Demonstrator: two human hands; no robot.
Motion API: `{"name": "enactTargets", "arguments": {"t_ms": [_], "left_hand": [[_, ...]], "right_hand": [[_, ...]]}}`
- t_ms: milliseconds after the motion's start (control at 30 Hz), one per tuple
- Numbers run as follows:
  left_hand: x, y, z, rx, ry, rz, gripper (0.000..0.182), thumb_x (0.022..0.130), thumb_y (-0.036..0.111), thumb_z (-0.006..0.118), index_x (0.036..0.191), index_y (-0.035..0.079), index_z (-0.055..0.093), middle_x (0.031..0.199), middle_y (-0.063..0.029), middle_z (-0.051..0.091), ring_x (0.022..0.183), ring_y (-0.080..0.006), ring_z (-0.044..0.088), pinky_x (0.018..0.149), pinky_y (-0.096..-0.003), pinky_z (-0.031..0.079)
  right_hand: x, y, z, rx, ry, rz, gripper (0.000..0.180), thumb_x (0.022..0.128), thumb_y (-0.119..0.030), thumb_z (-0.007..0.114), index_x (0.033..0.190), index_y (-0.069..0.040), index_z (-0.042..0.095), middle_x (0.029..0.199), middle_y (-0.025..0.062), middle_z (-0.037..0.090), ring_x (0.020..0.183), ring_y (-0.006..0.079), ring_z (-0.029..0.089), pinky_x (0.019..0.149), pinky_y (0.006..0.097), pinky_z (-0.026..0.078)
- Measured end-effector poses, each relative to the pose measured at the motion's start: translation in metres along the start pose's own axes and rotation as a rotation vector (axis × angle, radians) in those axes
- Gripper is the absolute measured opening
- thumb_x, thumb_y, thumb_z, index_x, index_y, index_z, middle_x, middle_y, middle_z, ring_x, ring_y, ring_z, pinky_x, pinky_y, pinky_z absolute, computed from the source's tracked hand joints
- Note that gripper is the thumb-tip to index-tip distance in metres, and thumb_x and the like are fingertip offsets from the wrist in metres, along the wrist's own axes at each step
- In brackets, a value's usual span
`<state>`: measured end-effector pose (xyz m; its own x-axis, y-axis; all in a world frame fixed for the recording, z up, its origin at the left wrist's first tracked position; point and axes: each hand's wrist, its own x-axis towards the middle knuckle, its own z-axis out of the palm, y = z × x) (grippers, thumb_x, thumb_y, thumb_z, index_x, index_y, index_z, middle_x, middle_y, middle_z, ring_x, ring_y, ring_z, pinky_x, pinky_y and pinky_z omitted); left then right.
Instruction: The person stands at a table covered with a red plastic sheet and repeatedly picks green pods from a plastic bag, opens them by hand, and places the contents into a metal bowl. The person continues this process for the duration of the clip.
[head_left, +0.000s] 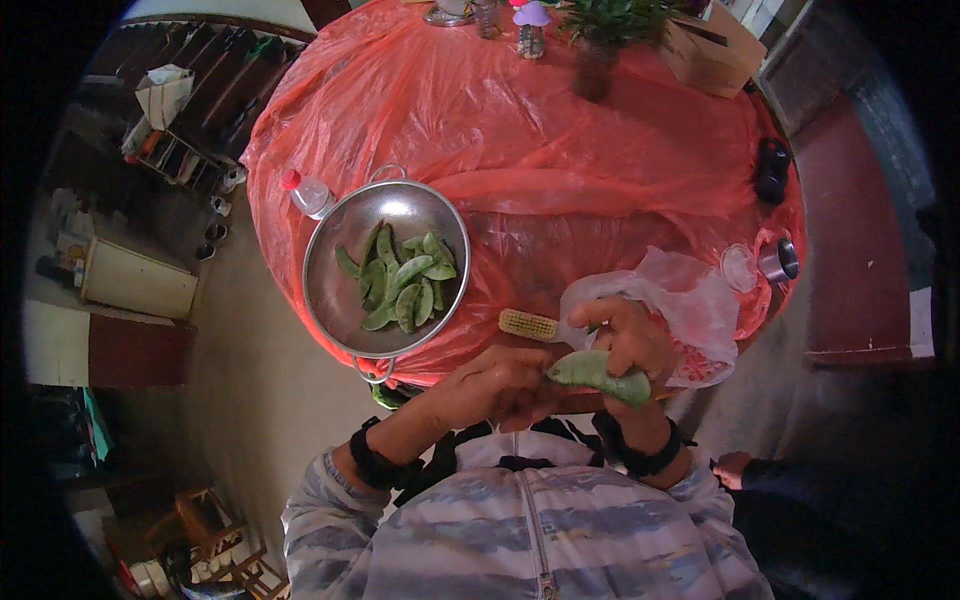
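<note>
A broad green bean pod (592, 371) is held just past the table's near edge. My right hand (637, 337) grips its wider end, while the fingertips of my left hand (502, 382) pinch its pointed tip. Behind my hands, a corn cob (527, 324) lies on the red plastic table cover (540, 255). A whitish plastic bag (686, 289) spreads behind and beside my right hand; its contents are mostly hidden. To the left, a perforated metal colander (330, 322) with loop handles contains several green bean pods (409, 281).
A red-capped plastic bottle (309, 193) stands against the colander's left side. At the table's right edge are a metal cup (780, 260) and a dark object (771, 171). A potted plant (600, 60) and a cardboard box (712, 49) stand at the back. Another person's hand (731, 470) shows at lower right.
</note>
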<state>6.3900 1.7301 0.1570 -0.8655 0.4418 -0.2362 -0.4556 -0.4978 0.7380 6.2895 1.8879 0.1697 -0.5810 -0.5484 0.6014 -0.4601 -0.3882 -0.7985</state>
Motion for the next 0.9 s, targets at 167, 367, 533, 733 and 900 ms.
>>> {"name": "enactTargets", "arguments": {"t_ms": [167,367,533,733,900], "left_hand": [[-0.006,0.002,0.005,-0.235,0.067,-0.047,0.027,0.091,0.027,0.037,0.097,0.004,0.049,0.072,-0.0008,0.049,0.057,-0.0072,0.045,0.045,-0.0187,0.034],[-0.019,0.017,0.000,0.403,0.355,0.160,0.023,0.091,0.022,0.039,0.095,0.001,0.048,0.074,0.0013,0.046,0.066,-0.0065,0.042,0.058,-0.0209,0.038],[-0.021,0.017,-0.001,0.643,0.436,0.288,0.020,0.091,0.018,0.037,0.091,0.001,0.047,0.066,0.0003,0.045,0.056,-0.0053,0.041,0.049,-0.0197,0.034],[-0.022,0.015,0.000,0.773,0.476,0.358,0.017,0.091,0.014,0.036,0.092,0.001,0.047,0.061,0.0001,0.043,0.049,-0.0055,0.040,0.044,-0.0210,0.033],[-0.040,0.022,-0.010,0.684,0.383,0.105,0.019,0.089,0.012,0.037,0.098,-0.001,0.046,0.069,-0.0042,0.047,0.060,-0.0118,0.047,0.054,-0.0247,0.038]], "right_hand": [[-0.004,-0.004,0.014,-0.125,-0.117,-0.032,0.020,0.062,-0.009,0.068,0.066,-0.006,0.048,0.099,0.0234,0.052,0.085,0.0291,0.059,0.070,0.0310,0.049],[0.001,-0.005,0.013,-0.251,-0.270,0.083,0.013,0.063,-0.006,0.063,0.069,-0.003,0.051,0.093,0.0156,0.057,0.081,0.0244,0.060,0.066,0.0305,0.048],[0.015,-0.005,0.001,0.016,-0.642,0.456,0.010,0.065,-0.003,0.055,0.075,0.000,0.054,0.079,0.0119,0.059,0.072,0.0254,0.059,0.063,0.0306,0.045],[0.017,-0.010,0.012,-0.458,-0.764,0.399,0.014,0.063,-0.008,0.057,0.076,-0.010,0.060,0.075,0.0081,0.058,0.066,0.0256,0.058,0.058,0.0332,0.045],[0.009,-0.008,0.028,-0.847,-0.776,0.037,0.010,0.066,-0.018,0.057,0.061,-0.010,0.053,0.064,0.0077,0.047,0.054,0.0225,0.054,0.047,0.0339,0.046]]}}
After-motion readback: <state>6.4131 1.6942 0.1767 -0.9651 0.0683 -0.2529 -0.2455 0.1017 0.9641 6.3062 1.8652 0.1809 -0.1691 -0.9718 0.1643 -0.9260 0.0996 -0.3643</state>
